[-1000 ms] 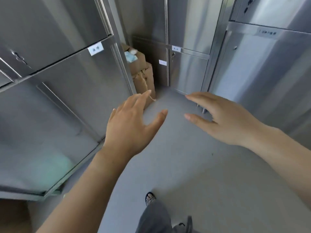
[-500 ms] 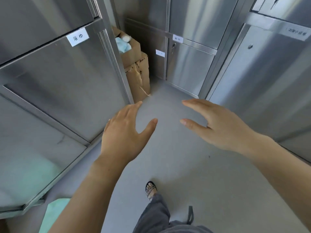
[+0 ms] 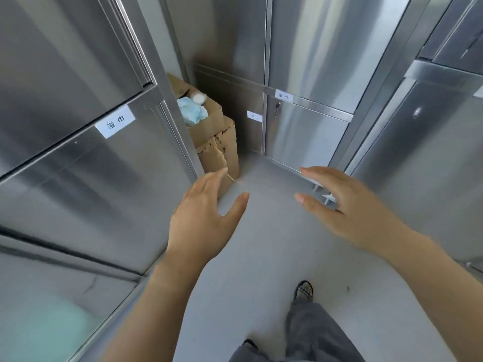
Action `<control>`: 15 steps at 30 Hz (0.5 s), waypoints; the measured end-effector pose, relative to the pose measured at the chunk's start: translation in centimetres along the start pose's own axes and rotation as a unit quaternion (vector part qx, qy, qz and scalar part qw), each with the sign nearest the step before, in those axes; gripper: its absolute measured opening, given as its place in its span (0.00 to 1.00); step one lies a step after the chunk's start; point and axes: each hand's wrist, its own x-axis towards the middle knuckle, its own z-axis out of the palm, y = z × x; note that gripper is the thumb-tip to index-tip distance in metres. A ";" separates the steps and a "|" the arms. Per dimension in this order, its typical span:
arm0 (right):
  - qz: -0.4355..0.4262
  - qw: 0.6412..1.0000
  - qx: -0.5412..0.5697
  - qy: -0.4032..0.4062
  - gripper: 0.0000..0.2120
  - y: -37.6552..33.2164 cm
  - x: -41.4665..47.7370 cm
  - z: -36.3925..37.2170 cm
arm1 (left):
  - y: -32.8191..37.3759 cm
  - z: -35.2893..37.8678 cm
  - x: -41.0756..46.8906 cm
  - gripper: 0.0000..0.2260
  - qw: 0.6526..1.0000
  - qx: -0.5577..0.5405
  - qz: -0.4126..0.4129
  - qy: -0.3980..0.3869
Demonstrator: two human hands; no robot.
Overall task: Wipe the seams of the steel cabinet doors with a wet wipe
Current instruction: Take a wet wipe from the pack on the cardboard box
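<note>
Both hands are released and hold nothing: the left hand (image 3: 201,220) and the right hand (image 3: 350,207) are spread above the grey floor (image 3: 261,270), apart from each other. No wet wipe shows in them. Some blue crumpled material (image 3: 192,111) lies on the cardboard boxes (image 3: 217,142) in the far left corner, but I cannot tell what it is. The steel cabinet doors (image 3: 104,184) stand on the left, far and right sides. The risk, I think, is wiping with a wrong or dry cloth, or a wet wipe soaking the paper label (image 3: 115,122) just beside the left seam (image 3: 65,141).
</note>
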 end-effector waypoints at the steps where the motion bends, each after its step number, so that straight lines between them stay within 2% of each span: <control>1: -0.004 1.000 0.001 0.002 0.34 0.7 1.5 -0.3 | 0.1 0.3 1.7 0.27 1.000 0.002 0.001 0.003; 7: -0.033 0.999 -0.003 -0.006 0.30 4.9 12.8 -2.9 | 1.7 2.7 12.5 0.27 0.999 0.025 -0.016 0.016; 12: -0.067 0.996 -0.024 -0.046 0.31 7.9 21.8 -6.2 | 3.3 4.4 20.3 0.29 0.996 0.030 -0.083 0.000; 15: -0.084 0.992 -0.054 -0.078 0.29 9.4 26.6 -6.9 | 3.5 5.6 24.0 0.30 0.992 0.032 -0.120 -0.008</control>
